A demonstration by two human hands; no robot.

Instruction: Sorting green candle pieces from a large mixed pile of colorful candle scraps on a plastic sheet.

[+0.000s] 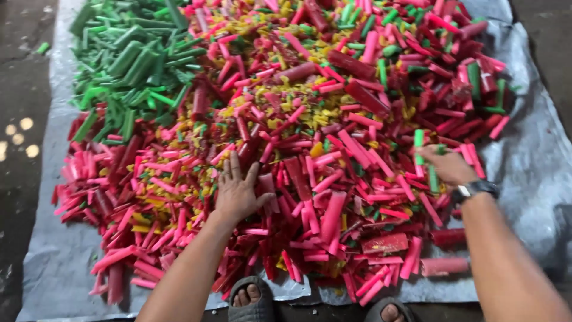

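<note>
A green stick [419, 146] is standing up out of the person's right hand [448, 166], its upper end just above the curled fingers, and a second green piece [433, 177] is showing just below them. The right hand's fingers are folding round these green pieces, grasping them, over the right part of a big heap of plastic sticks [333, 149] in pink, red and yellow. A dark wristwatch [475, 189] is sitting on that wrist, just behind the hand.

The left hand [237, 189] is lying flat on the heap, palm down, fingers spread and released, gripping nothing. Pink and red sticks are lying under its fingertips and all round them; yellow bits are showing just ahead of the fingers and to their left.

Well beyond the left fingers, toward the far left, a separate pile of green sticks [134, 56] is lying. Everything is resting on a grey tarpaulin [524, 155], which is spreading out past the right hand. Nearest the person, below both wrists, two feet in grey sandals [253, 301] are showing at the tarpaulin's edge.
</note>
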